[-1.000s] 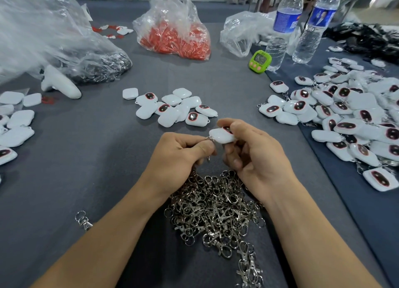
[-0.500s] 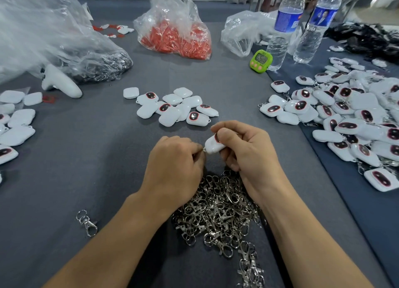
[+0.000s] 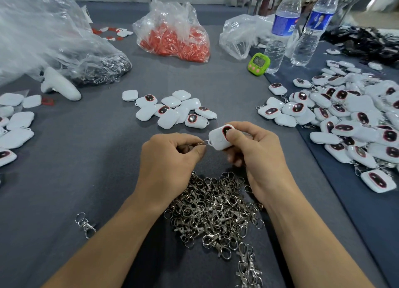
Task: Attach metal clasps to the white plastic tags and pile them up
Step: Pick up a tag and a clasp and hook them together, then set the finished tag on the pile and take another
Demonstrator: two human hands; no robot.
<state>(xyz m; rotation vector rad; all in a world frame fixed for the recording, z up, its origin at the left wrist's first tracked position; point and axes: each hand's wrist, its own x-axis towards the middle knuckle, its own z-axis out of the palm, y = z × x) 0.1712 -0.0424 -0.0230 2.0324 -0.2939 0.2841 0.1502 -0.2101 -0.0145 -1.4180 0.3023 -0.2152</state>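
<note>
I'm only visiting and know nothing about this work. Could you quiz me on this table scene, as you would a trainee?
1. True or false: the right hand holds a white plastic tag with a red-rimmed dark oval.
2. What does the left hand pinch? A) a silver metal clasp B) a bottle cap C) a red strip
3. On which side of the grey table lies the biggest heap of white tags?
Key: 1 true; 2 A; 3 the right.

Since half second ago: white tag rotated in right hand, from edge-on to face up, dark red-rimmed oval now showing beside thumb. left hand drawn slightly left; gap opened between hands, clasp ring now exposed, bridging left fingertips and tag's left corner.
</note>
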